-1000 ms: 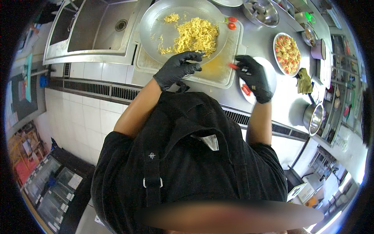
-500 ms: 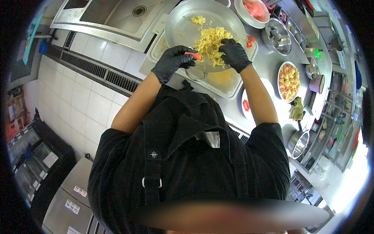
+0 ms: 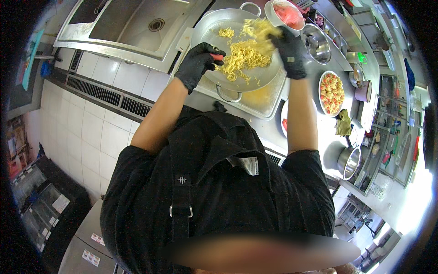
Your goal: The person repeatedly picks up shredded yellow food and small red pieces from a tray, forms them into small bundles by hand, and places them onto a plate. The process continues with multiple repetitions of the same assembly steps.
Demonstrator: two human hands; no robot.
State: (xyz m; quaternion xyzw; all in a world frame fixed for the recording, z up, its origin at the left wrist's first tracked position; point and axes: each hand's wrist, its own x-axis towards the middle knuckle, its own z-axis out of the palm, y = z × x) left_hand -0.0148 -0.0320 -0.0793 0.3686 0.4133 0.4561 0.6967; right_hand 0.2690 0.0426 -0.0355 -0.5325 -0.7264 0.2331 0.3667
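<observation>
A wide metal pan (image 3: 204, 40) with loop handles holds a heap of cooked yellow noodles (image 3: 246, 57) and a small clump apart. Over its left side my left hand (image 3: 191, 66), black-gloved, pinches a short red sausage-like piece (image 3: 217, 57). My right hand (image 3: 290, 51), also gloved, is raised over the far right rim, closed on a motion-blurred bunch of noodles (image 3: 259, 31) that hangs above the heap. Under the pan lies a rectangular metal tray (image 3: 269, 108) with yellowish liquid. Partly behind my right forearm is a white plate (image 3: 284, 112) with red pieces.
To the left is a steel sink (image 3: 132, 27). At the back right stand a white bowl (image 3: 269, 13) of pink contents and a steel bowl (image 3: 325, 55). An oval dish (image 3: 322, 106) of noodle bundles with red pieces, a green cloth (image 3: 343, 123) and a steel pot (image 3: 350, 163) are further right.
My right hand has risen from the heap toward the far right rim, lifting a bunch of noodles. My left hand still pinches the red piece, slightly further left. The view has shifted a little.
</observation>
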